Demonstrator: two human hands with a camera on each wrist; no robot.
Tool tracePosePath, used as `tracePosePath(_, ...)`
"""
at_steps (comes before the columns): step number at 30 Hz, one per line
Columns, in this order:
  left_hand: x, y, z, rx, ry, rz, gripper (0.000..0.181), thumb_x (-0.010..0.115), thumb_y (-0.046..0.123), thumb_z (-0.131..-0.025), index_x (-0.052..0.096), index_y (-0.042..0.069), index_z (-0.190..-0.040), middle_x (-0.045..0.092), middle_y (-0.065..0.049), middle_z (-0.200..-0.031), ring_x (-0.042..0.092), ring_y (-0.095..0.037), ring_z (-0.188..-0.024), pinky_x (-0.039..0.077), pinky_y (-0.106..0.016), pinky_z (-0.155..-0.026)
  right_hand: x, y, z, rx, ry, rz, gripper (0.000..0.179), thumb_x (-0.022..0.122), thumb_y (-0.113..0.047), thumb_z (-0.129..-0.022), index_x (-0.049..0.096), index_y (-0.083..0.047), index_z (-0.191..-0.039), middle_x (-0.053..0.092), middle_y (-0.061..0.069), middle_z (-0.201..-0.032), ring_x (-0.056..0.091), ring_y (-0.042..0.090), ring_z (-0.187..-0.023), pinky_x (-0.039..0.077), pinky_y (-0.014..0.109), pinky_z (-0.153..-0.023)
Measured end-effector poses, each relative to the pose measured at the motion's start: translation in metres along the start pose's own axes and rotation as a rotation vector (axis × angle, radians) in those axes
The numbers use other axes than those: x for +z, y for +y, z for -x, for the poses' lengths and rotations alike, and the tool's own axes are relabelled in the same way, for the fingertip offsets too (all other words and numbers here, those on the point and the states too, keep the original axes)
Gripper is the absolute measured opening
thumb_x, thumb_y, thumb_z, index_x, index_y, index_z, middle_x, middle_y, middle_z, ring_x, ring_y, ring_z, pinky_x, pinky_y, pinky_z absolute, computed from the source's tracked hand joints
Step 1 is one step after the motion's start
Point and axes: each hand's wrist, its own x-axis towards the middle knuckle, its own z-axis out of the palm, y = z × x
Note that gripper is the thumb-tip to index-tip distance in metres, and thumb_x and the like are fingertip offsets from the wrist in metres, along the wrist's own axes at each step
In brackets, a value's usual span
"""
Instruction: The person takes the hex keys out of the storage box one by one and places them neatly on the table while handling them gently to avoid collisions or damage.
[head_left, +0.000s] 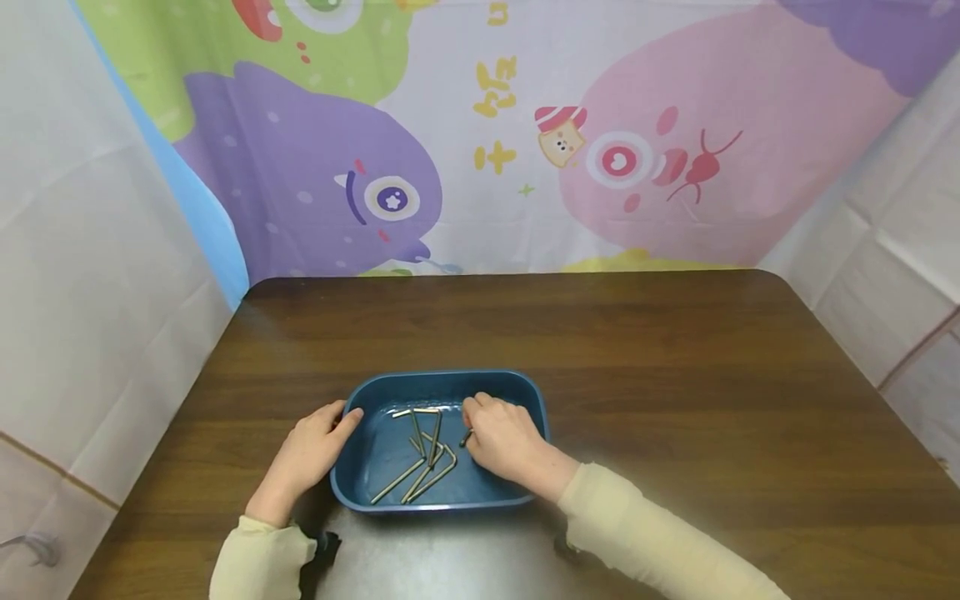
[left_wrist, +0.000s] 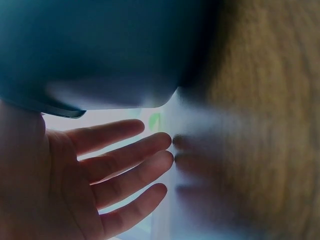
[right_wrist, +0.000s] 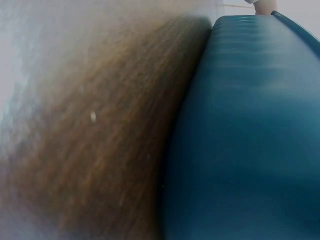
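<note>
Several bent metal rods [head_left: 397,482] inside the blue tray [head_left: 378,454], in a loose, crossing cluster from its middle toward its left part. At the tray's left end, left hand [head_left: 309,450] with thumb over the rim and the other fingers straight and spread wide outside the wall. Over the tray's right part, right hand [head_left: 504,433] with fingers curled narrowly, pinching one more rod [head_left: 466,438], only a short end showing. Beneath the tray, brown wooden table [head_left: 675,375]; beyond its far side, cloth [head_left: 510,200] printed with cartoon creatures.
</note>
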Motion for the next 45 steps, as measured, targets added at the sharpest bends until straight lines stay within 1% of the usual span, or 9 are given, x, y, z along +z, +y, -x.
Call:
tracePosePath(10,0.000,0.001,0.001,-0.003,-0.009,0.001,0.066,0.030,0.048,-0.096,0.039,-0.006,-0.133,0.043,-0.027,-0.132,0.042,-0.043,-0.121,0.035,-0.056,-0.097,-0.004,0.002,0.005,0.011,0.049,-0.033,0.012,0.058,-0.005,-0.073,0.051,-0.014,-0.072,0.042,-0.005,-0.064,0.040,0.008,-0.052,0.030,0.018,-0.042)
tracePosePath(17,0.001,0.000,0.001,-0.004,-0.005,0.003,0.066,0.031,0.049,-0.096,0.040,-0.005,-0.132,0.044,-0.027,-0.132,0.043,-0.042,-0.120,0.036,-0.056,-0.096,-0.008,0.004,0.006,0.017,0.068,-0.056,0.009,0.057,-0.008,-0.074,0.051,-0.014,-0.072,0.042,-0.005,-0.064,0.040,0.007,-0.051,0.031,0.018,-0.041)
tracePosePath(25,0.001,0.000,0.001,0.001,0.004,0.007,0.066,0.030,0.049,-0.096,0.041,-0.005,-0.131,0.046,-0.026,-0.130,0.044,-0.042,-0.119,0.037,-0.056,-0.096,-0.016,0.007,0.007,0.028,0.066,-0.102,0.006,0.058,-0.009,-0.076,0.053,-0.013,-0.077,0.043,-0.006,-0.067,0.041,0.007,-0.054,0.034,0.017,-0.045)
tracePosePath(29,0.002,0.000,0.002,-0.001,0.003,0.011,0.065,0.031,0.049,-0.096,0.042,-0.005,-0.131,0.046,-0.026,-0.131,0.045,-0.041,-0.119,0.037,-0.055,-0.096,-0.019,0.009,0.008,0.034,0.080,-0.109,0.007,0.059,-0.008,-0.076,0.054,-0.013,-0.079,0.045,-0.006,-0.069,0.041,0.007,-0.055,0.035,0.017,-0.048)
tracePosePath(32,0.002,0.000,0.002,-0.006,0.000,0.014,0.065,0.031,0.049,-0.096,0.041,-0.005,-0.132,0.045,-0.026,-0.132,0.043,-0.042,-0.120,0.036,-0.056,-0.097,-0.020,0.009,0.009,0.039,0.086,-0.114,0.007,0.059,-0.008,-0.077,0.058,-0.013,-0.082,0.049,-0.006,-0.072,0.042,0.006,-0.058,0.037,0.017,-0.050)
tracePosePath(36,0.001,0.001,0.002,-0.010,-0.004,0.015,0.066,0.030,0.049,-0.096,0.040,-0.005,-0.132,0.043,-0.026,-0.133,0.042,-0.042,-0.121,0.035,-0.056,-0.097,-0.022,0.010,0.009,0.045,0.096,-0.134,0.011,0.058,-0.008,-0.078,0.064,-0.011,-0.087,0.052,-0.005,-0.075,0.044,0.005,-0.060,0.039,0.017,-0.052)
tracePosePath(40,0.000,0.002,0.002,-0.010,-0.008,0.018,0.066,0.030,0.049,-0.096,0.040,-0.005,-0.132,0.043,-0.026,-0.133,0.042,-0.042,-0.120,0.035,-0.056,-0.097,-0.024,0.010,0.010,0.050,0.106,-0.149,0.013,0.058,-0.007,-0.078,0.066,-0.011,-0.087,0.051,-0.005,-0.074,0.044,0.005,-0.059,0.039,0.017,-0.052)
tracePosePath(45,-0.001,0.003,0.002,-0.011,-0.011,0.010,0.066,0.030,0.048,-0.096,0.039,-0.006,-0.133,0.042,-0.027,-0.134,0.041,-0.043,-0.122,0.034,-0.056,-0.097,-0.026,0.010,0.012,0.065,0.086,-0.159,0.010,0.058,-0.009,-0.079,0.065,-0.013,-0.086,0.049,-0.007,-0.074,0.044,0.005,-0.060,0.038,0.017,-0.051)
